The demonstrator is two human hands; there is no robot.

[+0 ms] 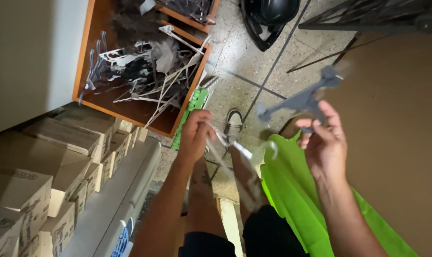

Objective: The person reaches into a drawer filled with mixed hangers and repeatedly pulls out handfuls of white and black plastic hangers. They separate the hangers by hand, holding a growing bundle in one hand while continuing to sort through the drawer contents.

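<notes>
A wooden crate (130,107) of hangers (149,76) sits left of the hands, boxes (49,157) below it.

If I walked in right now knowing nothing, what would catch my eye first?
Most likely the bright green garment hanging low at centre right, just below the right hand, which lifts a grey plastic hanger. Beside it, the left hand grips a clear hanger, blurred by motion. Up at top left, a wooden crate sits crammed with a tangle of hangers.

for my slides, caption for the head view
Left hand grips a clear hanger, right hand a grey hanger.
</notes>
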